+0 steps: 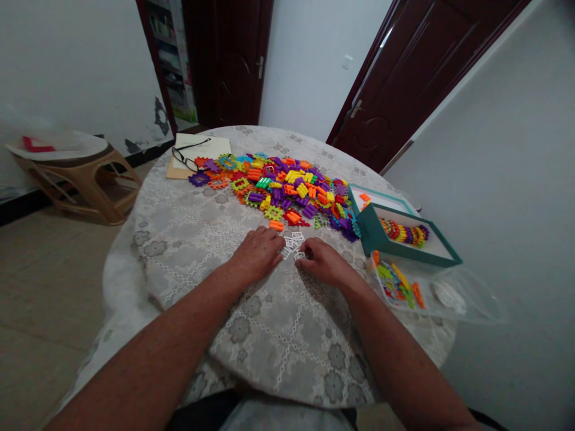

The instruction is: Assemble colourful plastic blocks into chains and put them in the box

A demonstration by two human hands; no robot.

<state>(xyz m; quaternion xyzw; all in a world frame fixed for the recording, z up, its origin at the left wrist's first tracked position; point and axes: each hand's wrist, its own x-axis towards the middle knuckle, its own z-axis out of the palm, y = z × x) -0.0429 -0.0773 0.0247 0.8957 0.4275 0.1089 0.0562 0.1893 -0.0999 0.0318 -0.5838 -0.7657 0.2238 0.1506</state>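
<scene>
Your left hand (259, 251) and right hand (324, 261) rest on the tablecloth (188, 227), fingertips pinching small white lattice pieces (293, 242) lying between them. Whether either hand truly grips one, I cannot tell. Just beyond lies a pile of colourful blocks (287, 185); a green box (404, 236) sits right. Line up the edges squarely before pressing together.

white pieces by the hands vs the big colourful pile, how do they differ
The white pieces are few, lying between the left hand and the right hand, which touch them; the colourful pile is many pieces, farther back, untouched. The white pieces are one pale colour, hard to see on the tablecloth; the colourful pile mixes purple, orange, yellow and green. Both look like small plastic interlocking blocks lying on the same round table.
</scene>
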